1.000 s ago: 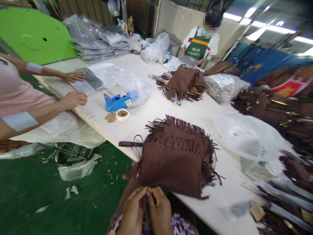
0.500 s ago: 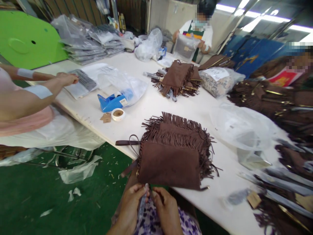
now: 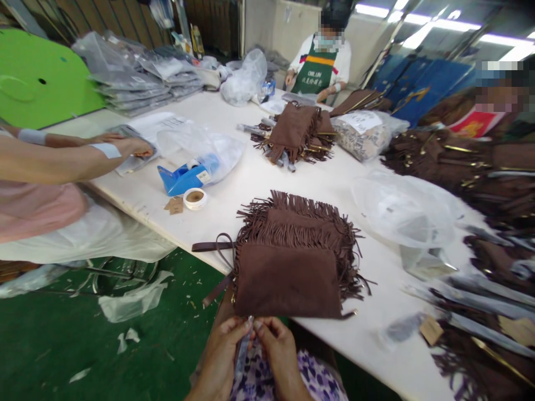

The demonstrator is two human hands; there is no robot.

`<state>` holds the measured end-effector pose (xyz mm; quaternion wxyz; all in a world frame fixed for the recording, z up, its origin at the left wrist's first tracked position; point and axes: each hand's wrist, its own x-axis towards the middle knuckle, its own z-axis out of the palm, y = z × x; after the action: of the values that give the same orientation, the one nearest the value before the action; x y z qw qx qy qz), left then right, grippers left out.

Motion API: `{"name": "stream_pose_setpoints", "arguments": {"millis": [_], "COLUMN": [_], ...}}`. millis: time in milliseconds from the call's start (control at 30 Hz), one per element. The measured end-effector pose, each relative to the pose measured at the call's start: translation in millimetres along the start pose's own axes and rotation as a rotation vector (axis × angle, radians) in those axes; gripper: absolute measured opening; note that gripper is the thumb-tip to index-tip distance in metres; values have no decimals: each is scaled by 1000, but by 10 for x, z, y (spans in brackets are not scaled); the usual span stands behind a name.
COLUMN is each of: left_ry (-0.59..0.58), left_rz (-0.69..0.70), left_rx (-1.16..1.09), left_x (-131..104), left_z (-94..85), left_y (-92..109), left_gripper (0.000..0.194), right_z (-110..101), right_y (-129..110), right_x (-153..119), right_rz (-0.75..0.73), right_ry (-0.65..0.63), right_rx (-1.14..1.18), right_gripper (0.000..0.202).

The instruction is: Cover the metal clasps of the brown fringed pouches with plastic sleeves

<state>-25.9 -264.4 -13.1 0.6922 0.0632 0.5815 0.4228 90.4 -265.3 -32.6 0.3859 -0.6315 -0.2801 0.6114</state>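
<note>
My left hand (image 3: 223, 342) and my right hand (image 3: 278, 348) meet over my lap at the table's near edge. Together they pinch a thin strip wrapped in clear plastic (image 3: 243, 348), which hangs down between them. Just beyond my hands lies a brown suede bag with fringe (image 3: 292, 256) on the white table (image 3: 259, 184). Its dark strap (image 3: 213, 246) hangs off the table's edge to the left.
A person on the left handles a flat packet (image 3: 131, 147). A blue tape dispenser (image 3: 184, 177) and a tape roll (image 3: 194, 197) sit nearby. More fringed bags (image 3: 292, 133) and clear plastic bags (image 3: 401, 206) lie farther back. Another person in a green apron (image 3: 315, 69) works at the far end.
My hands have lowered the wrapped strip slightly and drawn it out between them. The person on the left leaned in over the packet. The far person put a bag down.
</note>
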Motion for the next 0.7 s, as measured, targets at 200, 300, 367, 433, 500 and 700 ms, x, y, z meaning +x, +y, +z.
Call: {"name": "stream_pose_setpoints", "arguments": {"millis": [200, 300, 367, 433, 500, 700], "left_ry": [0, 40, 21, -12, -28, -65], "left_rz": [54, 106, 107, 93, 73, 8], "left_rx": [68, 111, 81, 33, -9, -96], "left_x": [29, 21, 9, -3, -14, -42], "left_z": [0, 15, 22, 23, 21, 37], "left_y": [-45, -41, -49, -70, -90, -47], "left_gripper": [27, 30, 30, 28, 24, 22], "right_z": [-10, 43, 79, 83, 42, -132], "right_y": [-55, -125, -170, -203, -211, -95], "right_x": [-56, -96, -125, -157, -188, -186], "right_rz": [-84, -184, -232, -255, -255, -156], "right_ry": [-16, 13, 39, 54, 54, 35], "right_rx": [-99, -258, -364, -430, -465, -358], "right_gripper": [28, 23, 20, 20, 22, 29]}}
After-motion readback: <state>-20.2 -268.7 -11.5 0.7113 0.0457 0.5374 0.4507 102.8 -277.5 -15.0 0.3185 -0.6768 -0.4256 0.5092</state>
